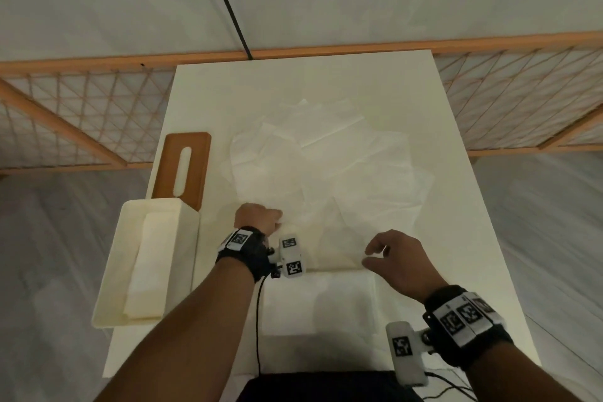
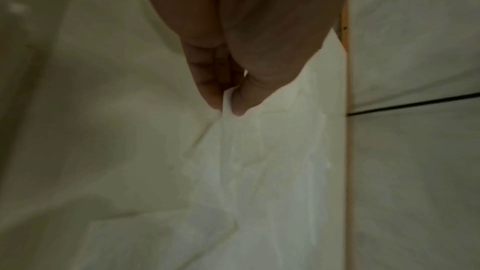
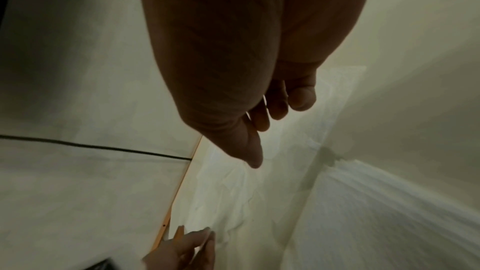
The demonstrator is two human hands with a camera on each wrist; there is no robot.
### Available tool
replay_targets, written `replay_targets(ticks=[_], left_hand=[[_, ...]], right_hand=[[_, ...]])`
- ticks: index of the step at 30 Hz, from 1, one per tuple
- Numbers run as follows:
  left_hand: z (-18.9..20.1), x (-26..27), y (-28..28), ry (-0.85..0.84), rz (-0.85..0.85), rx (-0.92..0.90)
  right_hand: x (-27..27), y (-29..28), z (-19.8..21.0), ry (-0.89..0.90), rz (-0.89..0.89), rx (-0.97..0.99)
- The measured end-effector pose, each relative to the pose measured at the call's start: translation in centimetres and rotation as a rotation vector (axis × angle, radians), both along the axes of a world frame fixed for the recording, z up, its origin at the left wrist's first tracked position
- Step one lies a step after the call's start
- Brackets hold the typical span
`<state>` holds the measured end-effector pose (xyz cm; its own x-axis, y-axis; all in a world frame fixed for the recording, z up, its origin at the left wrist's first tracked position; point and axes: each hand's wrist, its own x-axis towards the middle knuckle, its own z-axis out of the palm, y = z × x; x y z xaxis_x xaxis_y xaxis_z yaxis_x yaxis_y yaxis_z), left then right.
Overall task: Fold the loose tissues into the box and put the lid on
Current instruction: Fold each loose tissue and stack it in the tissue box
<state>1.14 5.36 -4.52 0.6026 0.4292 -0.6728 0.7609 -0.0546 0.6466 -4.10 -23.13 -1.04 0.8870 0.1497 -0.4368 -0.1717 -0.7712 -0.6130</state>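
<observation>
Several loose white tissues (image 1: 326, 166) lie spread over the middle of the white table (image 1: 208, 91). One tissue (image 1: 329, 238) nearest me is partly folded. My left hand (image 1: 261, 217) pinches that tissue's left edge (image 2: 226, 98) between thumb and fingers. My right hand (image 1: 396, 259) hovers at its right edge with loosely curled fingers (image 3: 255, 155) that hold nothing. The cream tissue box (image 1: 130, 320) stands open at the table's left edge with folded tissues (image 1: 151, 264) inside. Its brown lid (image 1: 182, 168) with an oval slot lies flat behind the box.
A flat folded tissue (image 1: 319, 300) lies on the table close to me. A wooden lattice rail (image 1: 81, 108) runs behind the table. A black cable (image 1: 225, 0) crosses the floor beyond. Another cable (image 1: 259, 320) hangs from my left wrist.
</observation>
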Motion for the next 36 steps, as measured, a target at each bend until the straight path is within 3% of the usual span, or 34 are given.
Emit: replay_targets(ticks=[4, 9, 13, 15, 19, 22, 25, 27, 29, 36], left_hand=[[5.1, 1.8, -0.6, -0.17, 0.187, -0.17], [12.2, 2.8, -0.6, -0.356, 0.112, -0.295], [17.3, 0.9, -1.0, -0.474, 0.057, -0.329], [19.0, -0.6, -0.9, -0.558, 0.047, -0.457], [20.5, -3.6, -0.2, -0.706, -0.05, -0.732], [19.9, -5.5, 1.3, -0.793, -0.117, -0.8], [18.2, -7.4, 3.2, -0.763, 0.005, -0.856], [17.0, -8.7, 3.9, -0.726, 0.078, -0.881], [16.2, -9.5, 4.2, -0.703, 0.084, -0.897], [16.6, -9.5, 5.4, -0.576, -0.149, -0.65]], right_hand=[[0.7, -0.2, 0.5, 0.0, -0.068, 0.076], [1.8, 1.1, 1.1, 0.074, -0.162, 0.284], [2.6, 3.2, 1.7, 0.218, -0.282, 0.64], [2.8, 4.6, 2.2, 0.349, -0.371, 0.82], [3.0, 7.6, 3.0, 0.559, -0.372, 0.99], [3.2, 9.5, 4.0, 0.635, -0.278, 1.175], [3.9, 10.3, 5.3, 0.672, -0.255, 1.367], [4.0, 10.7, 5.8, 0.668, -0.209, 1.374], [3.6, 11.4, 6.0, 0.609, -0.155, 1.25], [4.6, 11.9, 7.9, 0.219, -0.017, 0.938]])
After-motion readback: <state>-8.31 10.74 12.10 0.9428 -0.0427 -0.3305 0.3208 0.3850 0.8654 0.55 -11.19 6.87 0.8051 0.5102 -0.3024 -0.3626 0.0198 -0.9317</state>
